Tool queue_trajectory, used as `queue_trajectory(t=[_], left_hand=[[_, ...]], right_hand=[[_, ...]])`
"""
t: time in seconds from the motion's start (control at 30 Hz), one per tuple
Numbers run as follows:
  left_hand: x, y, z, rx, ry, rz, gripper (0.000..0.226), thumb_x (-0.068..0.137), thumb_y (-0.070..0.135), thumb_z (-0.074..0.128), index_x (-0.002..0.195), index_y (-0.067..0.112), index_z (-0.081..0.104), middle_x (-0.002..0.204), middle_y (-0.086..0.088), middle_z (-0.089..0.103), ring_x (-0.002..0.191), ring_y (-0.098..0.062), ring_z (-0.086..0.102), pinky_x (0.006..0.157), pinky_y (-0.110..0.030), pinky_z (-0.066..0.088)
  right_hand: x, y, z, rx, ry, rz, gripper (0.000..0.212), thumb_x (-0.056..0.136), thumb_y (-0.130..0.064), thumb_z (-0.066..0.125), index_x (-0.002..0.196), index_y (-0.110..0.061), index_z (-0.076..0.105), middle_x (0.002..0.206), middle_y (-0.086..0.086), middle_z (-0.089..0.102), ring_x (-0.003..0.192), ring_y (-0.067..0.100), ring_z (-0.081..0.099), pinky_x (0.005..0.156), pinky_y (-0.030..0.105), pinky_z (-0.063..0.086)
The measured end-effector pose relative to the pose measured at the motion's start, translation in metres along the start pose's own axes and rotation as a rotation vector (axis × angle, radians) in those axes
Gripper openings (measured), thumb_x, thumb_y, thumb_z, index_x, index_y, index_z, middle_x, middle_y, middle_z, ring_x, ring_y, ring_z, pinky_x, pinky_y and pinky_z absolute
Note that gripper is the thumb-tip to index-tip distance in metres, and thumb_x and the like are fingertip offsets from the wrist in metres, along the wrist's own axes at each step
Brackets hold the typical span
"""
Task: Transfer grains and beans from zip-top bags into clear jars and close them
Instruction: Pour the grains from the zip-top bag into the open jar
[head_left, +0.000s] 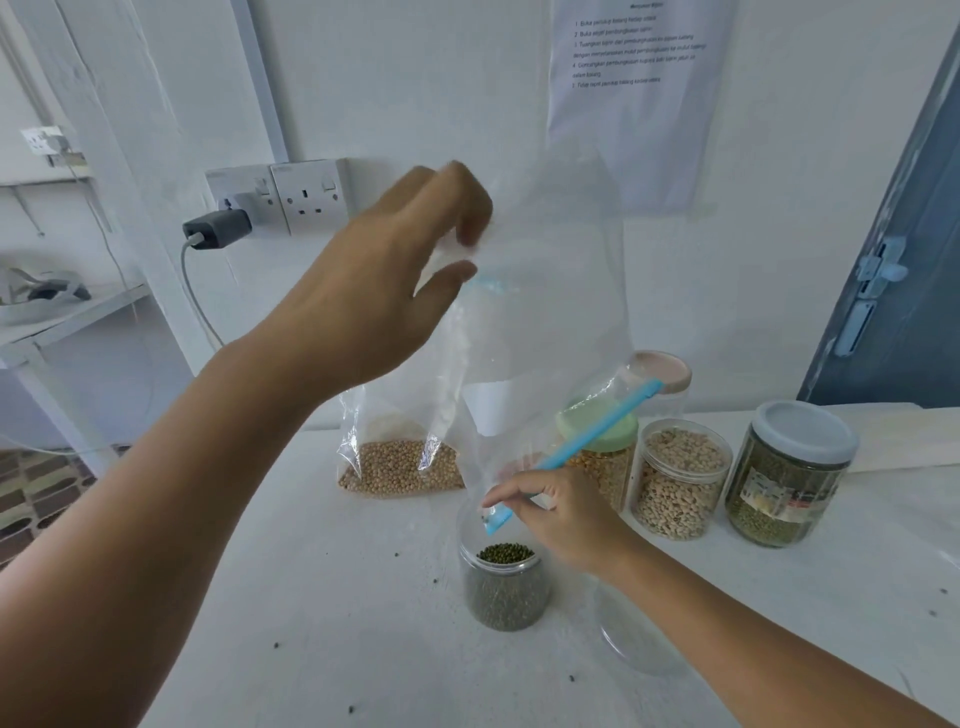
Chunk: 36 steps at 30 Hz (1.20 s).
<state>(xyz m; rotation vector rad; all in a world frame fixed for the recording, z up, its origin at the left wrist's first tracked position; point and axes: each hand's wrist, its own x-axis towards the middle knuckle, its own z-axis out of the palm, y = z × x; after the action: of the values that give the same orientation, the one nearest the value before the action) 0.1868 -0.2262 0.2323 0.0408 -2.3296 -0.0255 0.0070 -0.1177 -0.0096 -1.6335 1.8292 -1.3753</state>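
The left hand (415, 270) pinches the upturned bottom of the clear bag (545, 322), held above the open jar (504, 577) of green beans; the right hand (550, 509), at the jar's two o'clock, pinches the bag's blue zip (587, 441) at the jar mouth; the soybean bag (400, 462) stands at twelve o'clock.

Two bare forearms reach forward. The left hand (395, 275) is raised high, thumb and fingers pinching together. The right hand (553, 512) sits lower, fingertips curled in a pinch.
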Motion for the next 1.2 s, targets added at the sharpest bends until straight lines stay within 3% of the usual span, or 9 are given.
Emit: queue_trajectory(t=[0.1,0.2,0.3,0.37,0.53,0.73,0.93,1.1,1.2], left_hand=[[-0.008,-0.007,0.003,-0.008,-0.107,0.003,0.027,0.094,-0.009,0.064,0.094,0.018,0.062,0.122,0.001,0.053,0.101,-0.011,0.055,0.083,-0.006,0.040],[-0.017,-0.011,0.001,-0.045,-0.183,-0.033,0.036,0.096,-0.011,0.059,0.087,0.022,0.072,0.137,-0.005,0.055,0.117,-0.010,0.062,0.093,-0.007,0.041],[-0.023,-0.011,-0.003,-0.061,-0.243,-0.085,0.048,0.101,-0.005,0.056,0.097,0.037,0.080,0.156,-0.001,0.045,0.143,-0.012,0.048,0.110,-0.009,0.035],[-0.025,-0.014,-0.005,-0.039,-0.259,-0.123,0.052,0.103,0.000,0.054,0.107,0.044,0.080,0.154,0.002,0.047,0.136,-0.011,0.050,0.108,-0.012,0.035],[-0.038,-0.028,-0.009,-0.052,-0.336,-0.248,0.057,0.102,-0.004,0.051,0.106,0.044,0.081,0.108,0.031,0.051,0.100,0.016,0.051,0.087,0.002,0.030],[-0.076,-0.058,-0.004,-0.105,-0.256,-0.342,0.067,0.102,-0.006,0.051,0.090,0.053,0.080,0.133,0.009,0.061,0.121,-0.010,0.059,0.100,-0.006,0.037],[-0.085,-0.067,-0.002,-0.176,-0.047,-0.418,0.067,0.101,-0.009,0.050,0.087,0.049,0.080,0.129,0.013,0.062,0.120,-0.006,0.058,0.096,-0.023,0.046],[-0.091,-0.067,0.005,-0.163,0.032,-0.422,0.064,0.097,-0.013,0.049,0.086,0.042,0.079,0.128,0.009,0.063,0.117,-0.006,0.058,0.092,-0.014,0.044],[-0.099,-0.070,0.009,-0.196,0.043,-0.444,0.066,0.098,-0.012,0.050,0.084,0.046,0.078,0.127,0.013,0.064,0.118,-0.003,0.058,0.097,-0.014,0.042]], right_hand=[[-0.002,-0.002,-0.003,-0.008,-0.016,0.004,0.026,0.097,-0.007,0.069,0.097,-0.029,0.083,0.101,-0.022,0.077,0.106,0.000,0.070,0.102,0.020,0.050],[-0.004,-0.001,-0.002,-0.069,0.024,-0.002,0.024,0.095,-0.006,0.071,0.093,-0.026,0.084,0.095,-0.019,0.078,0.091,0.008,0.074,0.095,0.024,0.055],[-0.005,0.002,0.000,-0.105,0.063,-0.027,0.024,0.095,-0.006,0.071,0.093,-0.027,0.083,0.094,-0.018,0.078,0.086,0.012,0.075,0.090,0.029,0.058],[-0.005,0.003,0.000,-0.120,0.074,-0.048,0.023,0.096,-0.008,0.071,0.093,-0.027,0.083,0.096,-0.018,0.079,0.089,0.010,0.075,0.090,0.030,0.059],[-0.009,-0.001,-0.002,-0.110,0.046,-0.036,0.022,0.096,-0.006,0.071,0.092,-0.024,0.083,0.097,-0.015,0.079,0.097,0.004,0.073,0.098,0.016,0.050],[-0.001,-0.002,-0.010,-0.213,-0.005,0.004,0.020,0.096,-0.012,0.070,0.088,-0.027,0.082,0.087,-0.022,0.076,0.081,0.013,0.073,0.084,0.023,0.056],[0.009,-0.012,-0.009,-0.150,0.007,-0.058,0.021,0.092,-0.009,0.075,0.087,-0.028,0.082,0.086,-0.023,0.075,0.089,0.003,0.071,0.088,0.014,0.050],[0.007,-0.009,-0.010,-0.205,-0.078,0.021,0.033,0.100,-0.013,0.066,0.098,-0.043,0.079,0.108,-0.018,0.071,0.104,0.004,0.067,0.097,0.017,0.050],[0.004,-0.009,-0.010,-0.195,-0.121,0.045,0.031,0.101,-0.011,0.063,0.095,-0.036,0.081,0.093,-0.035,0.068,0.094,0.009,0.071,0.094,0.011,0.047]])
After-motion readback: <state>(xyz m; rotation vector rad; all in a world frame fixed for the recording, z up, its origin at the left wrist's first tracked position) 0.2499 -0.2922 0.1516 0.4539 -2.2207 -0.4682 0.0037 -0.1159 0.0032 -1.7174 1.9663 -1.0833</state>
